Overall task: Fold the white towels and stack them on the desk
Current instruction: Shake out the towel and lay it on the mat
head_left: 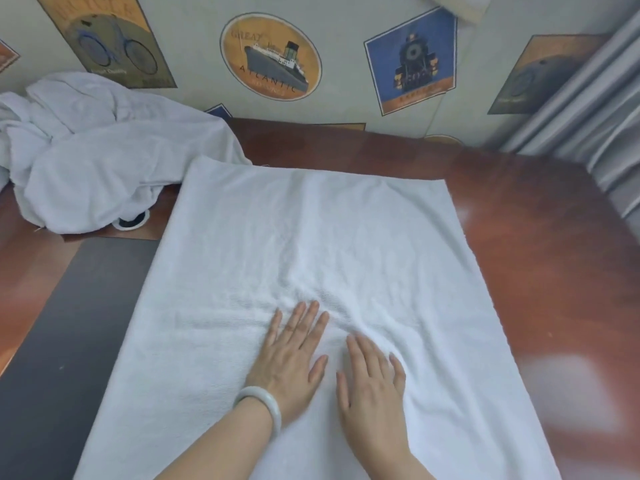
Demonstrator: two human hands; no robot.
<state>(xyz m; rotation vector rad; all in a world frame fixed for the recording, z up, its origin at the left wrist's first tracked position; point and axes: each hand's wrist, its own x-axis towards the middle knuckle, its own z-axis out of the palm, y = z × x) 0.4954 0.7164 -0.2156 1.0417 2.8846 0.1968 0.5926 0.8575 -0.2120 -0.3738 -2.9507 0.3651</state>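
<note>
A white towel (311, 237) lies spread flat over the middle of the brown wooden desk (540, 258), its near end running out of the bottom of the view. My left hand (292, 355), with a pale bangle on the wrist, rests palm down on the towel's near half, fingers apart. My right hand (372, 379) lies flat beside it, also palm down with fingers apart. Small wrinkles gather in the cloth just ahead of my fingertips. A crumpled heap of white towels (97, 150) sits at the desk's far left corner.
A dark grey strip (76, 323) runs along the desk left of the spread towel. A round cable hole (133, 221) shows under the heap's edge. The wall with ship and train pictures (270, 57) stands behind the desk, and grey curtains (588, 109) hang at the right.
</note>
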